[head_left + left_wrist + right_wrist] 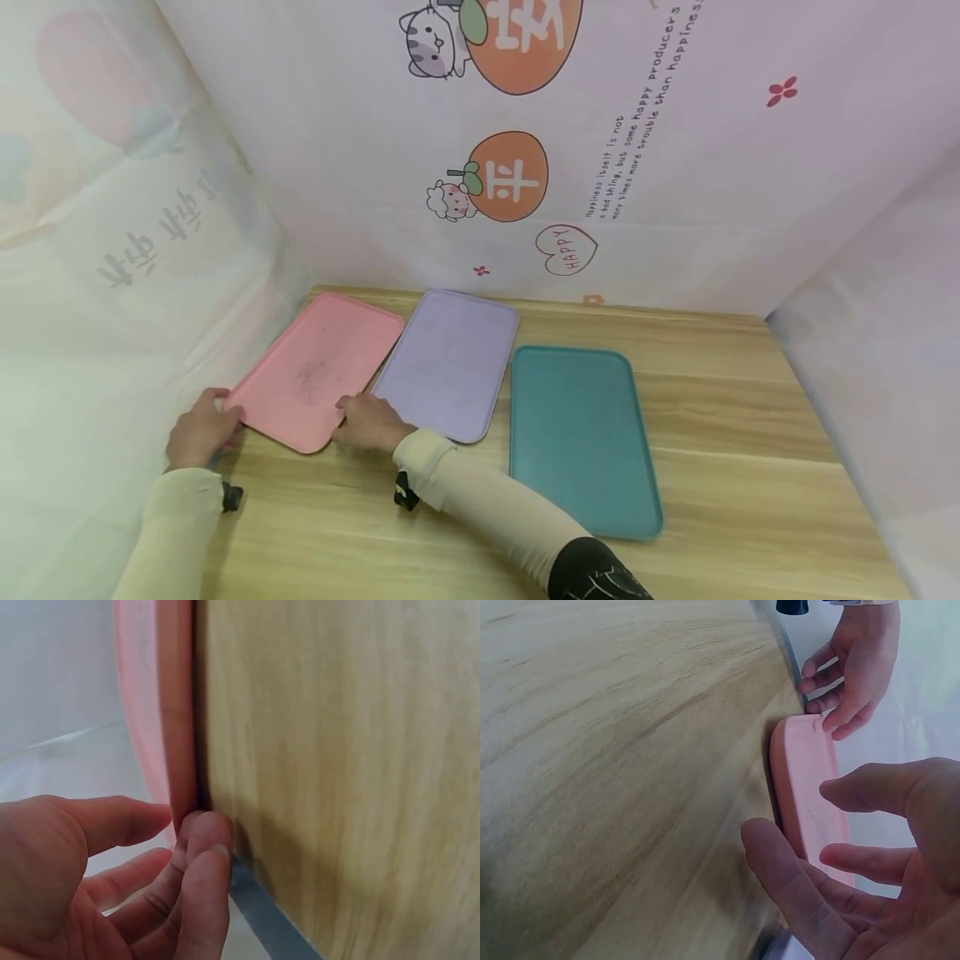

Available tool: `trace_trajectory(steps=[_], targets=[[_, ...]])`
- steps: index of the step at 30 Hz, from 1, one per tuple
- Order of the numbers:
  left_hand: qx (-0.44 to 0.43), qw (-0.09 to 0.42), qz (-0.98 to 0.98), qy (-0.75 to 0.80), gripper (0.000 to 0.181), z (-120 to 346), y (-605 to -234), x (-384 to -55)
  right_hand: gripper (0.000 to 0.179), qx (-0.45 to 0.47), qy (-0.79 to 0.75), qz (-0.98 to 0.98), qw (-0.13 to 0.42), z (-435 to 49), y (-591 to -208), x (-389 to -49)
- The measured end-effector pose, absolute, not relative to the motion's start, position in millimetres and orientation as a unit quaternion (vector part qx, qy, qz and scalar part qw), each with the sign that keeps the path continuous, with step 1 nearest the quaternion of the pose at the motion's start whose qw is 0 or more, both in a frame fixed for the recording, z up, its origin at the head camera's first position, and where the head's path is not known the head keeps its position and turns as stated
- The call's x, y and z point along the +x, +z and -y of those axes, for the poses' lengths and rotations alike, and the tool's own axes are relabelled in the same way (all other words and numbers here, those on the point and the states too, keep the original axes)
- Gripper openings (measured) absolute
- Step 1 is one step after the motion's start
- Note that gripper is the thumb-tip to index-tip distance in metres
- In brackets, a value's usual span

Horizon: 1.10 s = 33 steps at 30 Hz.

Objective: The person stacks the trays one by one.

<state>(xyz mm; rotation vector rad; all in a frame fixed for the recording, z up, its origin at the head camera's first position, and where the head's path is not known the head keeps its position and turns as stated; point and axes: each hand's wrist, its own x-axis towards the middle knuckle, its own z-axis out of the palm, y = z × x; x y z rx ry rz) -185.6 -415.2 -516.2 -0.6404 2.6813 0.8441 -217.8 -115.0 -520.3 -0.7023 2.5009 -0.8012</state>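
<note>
A pink tray with a low rim and dark smudges lies flat on the wooden table, at the left. My left hand pinches its near left corner; in the left wrist view the thumb meets the rim and curled fingertips lie at its outer side. At the near right corner is my right hand. The right wrist view shows that hand's thumb over the tray and its fingers spread by the edge, not closed round it; whether they touch is unclear.
Beside the pink tray lies a lilac tray, very close to its right edge. Farther right and nearer is a teal tray. Printed cloth walls stand behind and on both sides of the table.
</note>
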Motion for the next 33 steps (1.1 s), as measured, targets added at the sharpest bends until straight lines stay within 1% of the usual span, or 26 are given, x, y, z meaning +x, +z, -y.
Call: trace_trajectory(steps=[2, 4, 6, 7, 9, 10, 17, 21, 22, 25, 26, 29, 33], targets=[[-0.225, 0.124, -0.922, 0.290, 0.073, 413, -518, -186, 0.055, -0.248, -0.293, -0.899, 0.208, 115, -522, -218], [-0.229, 0.118, -0.921, 0.292, 0.072, 412, -520, -187, 0.039, -0.251, -0.295, -0.899, 0.207, 115, -522, -219], [-0.233, 0.114, -0.920, 0.292, 0.071, 412, -522, -188, 0.017, -0.255, -0.295, -0.899, 0.202, 115, -523, -219], [-0.235, 0.112, -0.920, 0.292, 0.071, 412, -523, -188, 0.011, -0.258, -0.293, -0.899, 0.198, 114, -524, -219], [-0.240, 0.107, -0.919, 0.292, 0.070, 412, -526, -188, 0.023, -0.260, -0.294, -0.898, 0.196, 114, -524, -218], [-0.242, 0.103, -0.920, 0.292, 0.070, 413, -528, -189, 0.025, -0.257, -0.297, -0.899, 0.196, 114, -525, -218], [-0.249, 0.068, -0.917, 0.302, 0.069, 410, -536, -189, 0.027, -0.224, -0.325, -0.898, 0.196, 116, -527, -214], [-0.244, 0.055, -0.917, 0.310, 0.068, 406, -534, -189, 0.030, -0.207, -0.341, -0.899, 0.182, 117, -528, -213], [-0.242, 0.054, -0.917, 0.313, 0.068, 405, -534, -190, 0.029, -0.202, -0.346, -0.899, 0.178, 117, -528, -213], [-0.243, 0.060, -0.911, 0.329, 0.069, 404, -532, -190, 0.017, -0.189, -0.353, -0.901, 0.165, 119, -531, -214], [-0.248, 0.061, -0.906, 0.338, 0.068, 404, -531, -189, 0.017, -0.188, -0.352, -0.903, 0.160, 120, -532, -215], [-0.265, 0.061, -0.887, 0.374, 0.068, 403, -531, -188, 0.032, -0.182, -0.350, -0.906, 0.153, 121, -534, -216], [-0.288, 0.057, -0.857, 0.424, 0.070, 402, -533, -187, 0.035, -0.179, -0.355, -0.906, 0.147, 120, -534, -216]])
